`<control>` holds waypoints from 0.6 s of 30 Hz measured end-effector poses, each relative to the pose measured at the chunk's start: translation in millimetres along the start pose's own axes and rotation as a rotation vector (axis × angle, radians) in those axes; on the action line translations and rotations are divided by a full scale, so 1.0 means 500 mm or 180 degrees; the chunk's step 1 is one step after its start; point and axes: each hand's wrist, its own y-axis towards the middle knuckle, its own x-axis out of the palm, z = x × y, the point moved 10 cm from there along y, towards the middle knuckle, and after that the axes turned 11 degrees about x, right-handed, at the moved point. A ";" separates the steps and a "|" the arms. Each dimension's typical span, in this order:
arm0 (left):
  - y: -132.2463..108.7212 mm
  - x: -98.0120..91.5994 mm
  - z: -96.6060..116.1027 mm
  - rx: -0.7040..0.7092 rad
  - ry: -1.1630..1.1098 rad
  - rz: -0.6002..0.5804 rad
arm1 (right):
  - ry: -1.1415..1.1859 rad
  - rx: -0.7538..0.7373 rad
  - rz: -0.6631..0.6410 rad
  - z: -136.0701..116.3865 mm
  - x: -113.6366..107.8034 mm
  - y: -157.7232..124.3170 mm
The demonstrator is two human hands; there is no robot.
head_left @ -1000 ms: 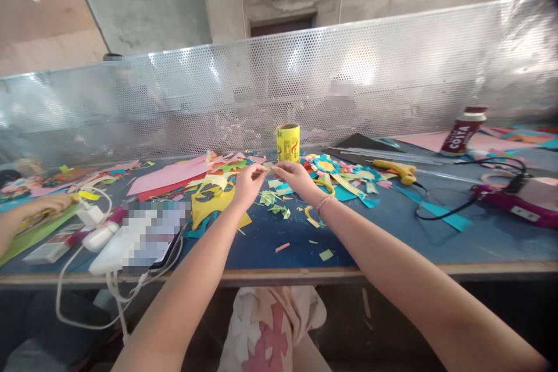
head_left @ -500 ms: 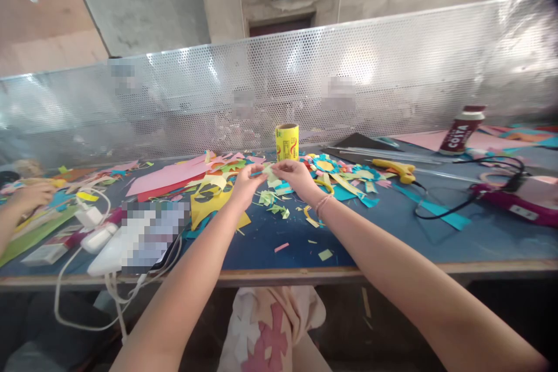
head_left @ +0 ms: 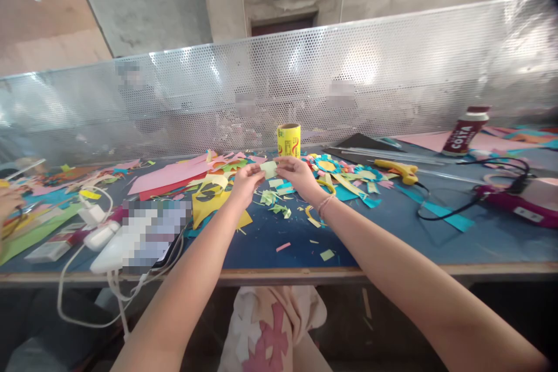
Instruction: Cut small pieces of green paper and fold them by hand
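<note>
Between my two hands is a small pale green piece of paper (head_left: 269,170), lifted over the table. My left hand (head_left: 247,182) pinches its left edge, and my right hand (head_left: 297,174) pinches its right edge. Light green paper scraps (head_left: 274,203) lie on the table just below. A yellow cardboard tube (head_left: 289,139) with printing stands upright behind the hands. Yellow paper with cut-out holes (head_left: 201,206) rests by my left forearm. Close to my right wrist, a yellow ring-shaped handle (head_left: 328,186) shows in part among the scraps.
A yellow glue gun (head_left: 397,170) with a black cord lies right, before a dark red bottle (head_left: 465,131). Left are pink sheets (head_left: 168,176), a phone (head_left: 163,238) and white chargers with cables (head_left: 101,236). Another person's hand (head_left: 6,203) is at the far left. A perforated metal screen (head_left: 187,99) stands behind.
The pale green paper now shows flatter and more fully between my fingers. My hands stay in nearly the same place. At the far left, the other person's hand has moved outward.
</note>
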 end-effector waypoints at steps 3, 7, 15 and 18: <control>-0.001 0.013 0.000 0.0007 -0.0067 -0.0184 | 0.0137 0.0109 -0.0010 0.006 0.000 0.002; -0.003 0.019 0.000 0.0004 -0.0066 -0.0288 | 0.0370 0.0408 -0.0035 0.027 -0.002 0.006; -0.004 0.026 -0.002 0.0079 0.0115 -0.0473 | 0.0754 0.0764 -0.0209 0.047 0.006 0.003; -0.005 0.028 -0.003 0.0058 0.0045 -0.0494 | 0.0731 0.0786 -0.0304 0.044 0.013 -0.001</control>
